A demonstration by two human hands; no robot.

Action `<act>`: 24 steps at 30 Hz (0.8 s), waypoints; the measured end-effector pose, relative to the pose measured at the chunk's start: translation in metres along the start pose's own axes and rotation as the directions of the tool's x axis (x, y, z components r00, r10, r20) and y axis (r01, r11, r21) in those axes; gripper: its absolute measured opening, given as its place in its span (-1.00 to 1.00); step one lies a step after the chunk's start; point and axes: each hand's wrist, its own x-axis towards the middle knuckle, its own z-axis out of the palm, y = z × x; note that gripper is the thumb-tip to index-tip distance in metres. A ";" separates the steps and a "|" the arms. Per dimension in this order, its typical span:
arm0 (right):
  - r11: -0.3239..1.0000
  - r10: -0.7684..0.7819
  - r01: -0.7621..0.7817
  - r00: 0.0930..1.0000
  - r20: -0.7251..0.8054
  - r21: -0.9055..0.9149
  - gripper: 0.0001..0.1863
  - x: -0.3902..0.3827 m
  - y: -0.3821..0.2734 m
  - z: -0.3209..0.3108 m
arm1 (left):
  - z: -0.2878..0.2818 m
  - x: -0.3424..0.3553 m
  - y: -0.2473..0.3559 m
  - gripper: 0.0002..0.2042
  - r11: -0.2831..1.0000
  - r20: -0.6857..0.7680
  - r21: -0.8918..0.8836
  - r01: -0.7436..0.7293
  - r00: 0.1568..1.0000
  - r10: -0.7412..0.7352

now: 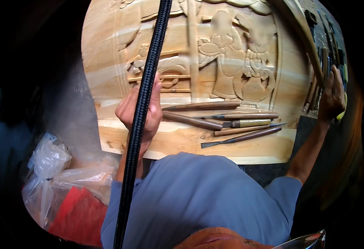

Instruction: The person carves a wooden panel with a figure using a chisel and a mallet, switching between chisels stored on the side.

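Observation:
A pale wooden panel [289, 87] lies before me, carved in relief with figures and pots. My left hand [142, 110] is closed above its lower left part, thumb pointing away from me; a black braided cable [149, 70] crosses in front and hides what it may hold. Close to that fist is the end of a dark wooden tool handle [192, 120]. Several wood-handled carving chisels [242, 137] lie beside it on the panel's near strip. Out to the right, my right hand [332, 95] is over a group of tools [329, 50], its fingers partly hidden and blurred.
A long curved wooden piece [310, 43] runs along the panel's right side, its lower end near my right hand. At the lower left are a clear plastic bag [51, 159] and a red item [80, 218]. Grey floor [80, 95] shows left of the panel.

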 end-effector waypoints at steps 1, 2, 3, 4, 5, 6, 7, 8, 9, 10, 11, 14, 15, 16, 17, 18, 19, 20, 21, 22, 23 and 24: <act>0.996 -0.081 0.081 0.997 0.000 0.032 -0.76 0.009 -0.009 0.005 | -0.006 0.000 -0.007 -0.74 0.999 -0.033 0.053 -0.002 0.999 0.003; 0.989 -0.119 0.118 0.993 0.003 0.083 -0.74 0.017 -0.022 0.011 | -0.013 -0.002 -0.013 -0.74 0.994 -0.066 0.110 0.003 0.998 0.005; 0.990 -0.104 0.100 0.994 0.035 0.104 -0.68 0.024 -0.037 0.016 | -0.018 -0.004 -0.019 -0.74 0.986 -0.099 0.168 0.009 0.995 0.008; 0.993 -0.116 0.115 0.993 0.038 0.034 -0.66 0.030 -0.047 0.027 | -0.022 -0.004 -0.024 -0.75 0.984 -0.163 0.179 -0.006 0.986 0.036; 0.990 -0.140 0.140 0.990 0.014 0.021 -0.64 0.032 -0.056 0.032 | -0.032 -0.008 -0.027 -0.76 0.978 -0.179 0.198 0.061 0.983 -0.025; 0.986 -0.165 0.165 0.986 -0.010 0.007 -0.61 0.033 -0.068 0.040 | -0.037 -0.008 -0.032 -0.77 0.972 -0.198 0.200 0.125 0.976 -0.085; 0.985 -0.174 0.174 0.985 0.009 0.007 -0.61 0.032 -0.070 0.041 | -0.042 -0.009 -0.037 -0.77 0.962 -0.216 0.200 0.188 0.966 -0.144; 0.984 -0.180 0.180 0.983 0.027 0.005 -0.61 0.029 -0.070 0.039 | -0.042 -0.006 -0.042 -0.79 0.958 -0.260 0.243 0.154 0.961 -0.089; 0.981 -0.191 0.191 0.981 0.042 0.022 -0.61 0.027 -0.073 0.041 | -0.048 -0.009 -0.043 -0.79 0.950 -0.272 0.240 0.197 0.954 -0.129; 0.983 -0.183 0.181 0.981 0.058 0.036 -0.59 0.024 -0.077 0.043 | -0.052 -0.011 -0.045 -0.79 0.943 -0.281 0.234 0.238 0.945 -0.168; 0.983 -0.180 0.177 0.982 0.061 0.052 -0.59 0.022 -0.079 0.045 | -0.056 -0.013 -0.046 -0.79 0.934 -0.290 0.226 0.276 0.935 -0.206; 0.982 -0.179 0.173 0.981 0.069 0.080 -0.58 0.015 -0.081 0.046 | -0.068 -0.027 -0.045 -0.81 0.936 -0.102 0.343 0.075 0.994 -0.043; 0.982 -0.189 0.186 0.978 0.083 0.043 -0.58 0.012 -0.077 0.043 | -0.062 -0.033 -0.041 -0.81 0.970 -0.032 0.243 0.020 0.999 -0.013; 0.980 -0.199 0.200 0.975 0.097 0.006 -0.59 0.008 -0.071 0.039 | -0.053 -0.040 -0.034 -0.81 0.990 0.034 0.137 -0.029 0.999 0.025; 0.976 -0.216 0.215 0.972 0.094 0.024 -0.59 0.009 -0.074 0.043 | -0.051 -0.050 -0.024 -0.79 0.984 0.112 0.130 -0.119 0.988 0.105; 0.975 -0.222 0.223 0.970 0.101 0.006 -0.60 0.004 -0.075 0.040 | -0.038 -0.065 -0.024 -0.74 0.980 0.174 0.075 -0.182 0.970 0.167; 0.976 -0.217 0.219 0.970 0.112 0.000 -0.60 0.001 -0.072 0.038 | -0.032 -0.077 -0.017 -0.73 0.968 0.246 0.091 -0.234 0.947 0.205; 0.976 -0.218 0.216 0.969 0.116 0.028 -0.61 -0.001 -0.070 0.039 | -0.031 -0.085 -0.011 -0.71 0.957 0.322 0.085 -0.277 0.917 0.237; 0.975 -0.221 0.217 0.968 0.117 0.047 -0.62 -0.002 -0.070 0.038 | -0.027 -0.090 -0.006 -0.68 0.948 0.332 0.074 -0.310 0.904 0.270; 0.975 -0.223 0.219 0.968 0.119 0.044 -0.62 -0.003 -0.069 0.039 | -0.025 -0.092 -0.005 -0.65 0.949 0.338 0.079 -0.306 0.904 0.263; 0.976 -0.215 0.212 0.970 0.117 0.042 -0.62 -0.004 -0.071 0.040 | -0.025 -0.094 -0.004 -0.62 0.950 0.344 0.085 -0.301 0.904 0.256; 0.978 -0.207 0.204 0.972 0.113 0.039 -0.62 -0.006 -0.072 0.040 | -0.025 -0.092 -0.005 -0.62 0.952 0.336 0.093 -0.291 0.909 0.245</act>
